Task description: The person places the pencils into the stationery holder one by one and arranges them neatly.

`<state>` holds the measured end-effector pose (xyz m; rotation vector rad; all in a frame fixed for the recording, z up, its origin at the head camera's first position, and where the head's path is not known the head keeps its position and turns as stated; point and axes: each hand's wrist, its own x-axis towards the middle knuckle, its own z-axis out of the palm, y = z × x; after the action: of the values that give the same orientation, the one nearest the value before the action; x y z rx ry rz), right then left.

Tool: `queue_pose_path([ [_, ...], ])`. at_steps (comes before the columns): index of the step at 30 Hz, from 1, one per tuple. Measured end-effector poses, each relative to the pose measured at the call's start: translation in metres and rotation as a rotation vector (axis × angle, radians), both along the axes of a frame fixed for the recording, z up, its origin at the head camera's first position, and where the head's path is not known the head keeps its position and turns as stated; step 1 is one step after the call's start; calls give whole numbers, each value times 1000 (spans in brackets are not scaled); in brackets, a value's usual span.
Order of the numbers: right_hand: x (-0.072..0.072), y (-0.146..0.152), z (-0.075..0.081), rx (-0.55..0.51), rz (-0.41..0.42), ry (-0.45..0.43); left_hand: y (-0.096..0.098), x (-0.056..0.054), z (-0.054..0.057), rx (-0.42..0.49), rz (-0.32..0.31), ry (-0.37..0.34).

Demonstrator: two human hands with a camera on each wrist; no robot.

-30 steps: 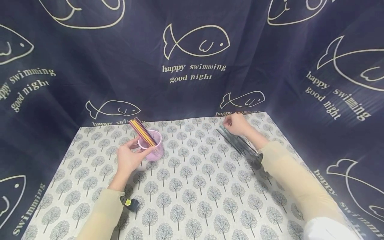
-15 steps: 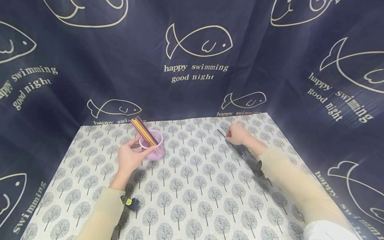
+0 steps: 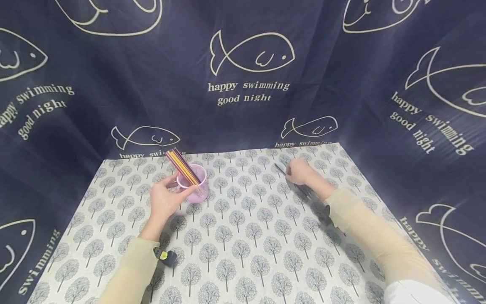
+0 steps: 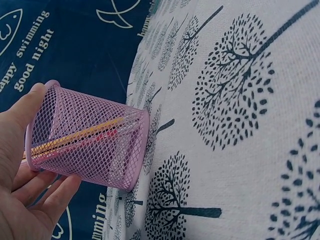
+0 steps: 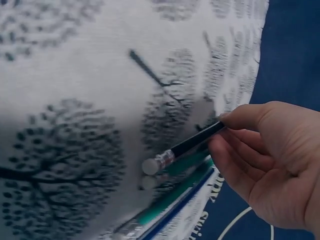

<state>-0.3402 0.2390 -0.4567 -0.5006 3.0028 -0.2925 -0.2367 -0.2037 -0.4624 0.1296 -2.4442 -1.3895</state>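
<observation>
My left hand (image 3: 165,200) holds a pink mesh pencil cup (image 3: 199,195) by its rim, thumb on one side and fingers on the other. Several pencils (image 3: 181,166), yellow and dark red among them, lean out of the cup toward the back left. Over at the right, my right hand (image 5: 280,165) pinches a black pencil (image 5: 197,140) between thumb and fingertips, its white eraser end sticking out. Beneath it, a green pencil (image 5: 167,197) and a blue pencil (image 5: 182,200) lie on the cloth; the hand hides part of them.
A white tablecloth (image 3: 235,236) printed with grey trees covers the table. Dark blue curtains (image 3: 247,122) with fish drawings hang behind it and at both sides. A small wrist camera (image 3: 166,255) sits on the left sleeve.
My right hand has moved down and slightly toward me, onto the pencils, with its fingers closing on the black one. The left hand and the pencil cup have stayed in place.
</observation>
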Motion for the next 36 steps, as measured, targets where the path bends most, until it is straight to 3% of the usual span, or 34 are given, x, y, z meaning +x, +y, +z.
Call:
queue_pose_path([
  [5, -9, -1, 12, -69, 23, 68, 0, 0, -1, -12, 8, 6],
  [12, -9, -22, 47, -178, 69, 218, -1, 0, -3, -9, 0, 6],
  [17, -9, -48, 69, -279, 54, 240, -1, 0, -3, -11, 7, 1],
  [27, 5, -116, 109, -604, 55, 293, 1, 1, -1, -29, 31, -5],
  [36, 14, -171, 120, -940, 167, 359, 1, 1, 0, -18, 36, -8],
])
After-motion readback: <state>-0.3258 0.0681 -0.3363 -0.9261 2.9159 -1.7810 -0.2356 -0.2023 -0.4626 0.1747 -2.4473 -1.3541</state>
